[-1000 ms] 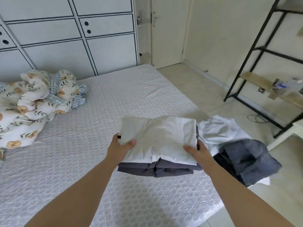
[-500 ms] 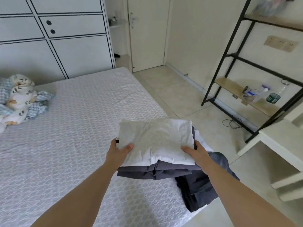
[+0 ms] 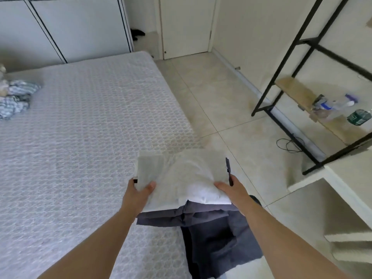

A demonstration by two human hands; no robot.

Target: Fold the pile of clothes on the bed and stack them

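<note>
A stack of folded clothes (image 3: 181, 178), white garments on top and dark grey ones underneath, is held between both hands at the bed's right edge. My left hand (image 3: 136, 195) grips its left side with the thumb on top. My right hand (image 3: 234, 190) grips its right side the same way. Beneath the stack, an unfolded dark grey garment (image 3: 219, 244) lies at the corner of the bed (image 3: 80, 148) and hangs over the edge. A crumpled blue-checked garment (image 3: 16, 97) lies at the far left of the bed.
A white wardrobe (image 3: 70, 27) stands behind the bed and a closed door (image 3: 185, 25) beside it. A black metal shelf rack (image 3: 314, 93) with bottles stands on the tiled floor at right. A white step-like unit (image 3: 342, 198) is at lower right.
The view has swung right, and the held stack now sits over the dark grey garment at the bed's right edge. The floral bedding has left the view. Both hands keep their grip.
</note>
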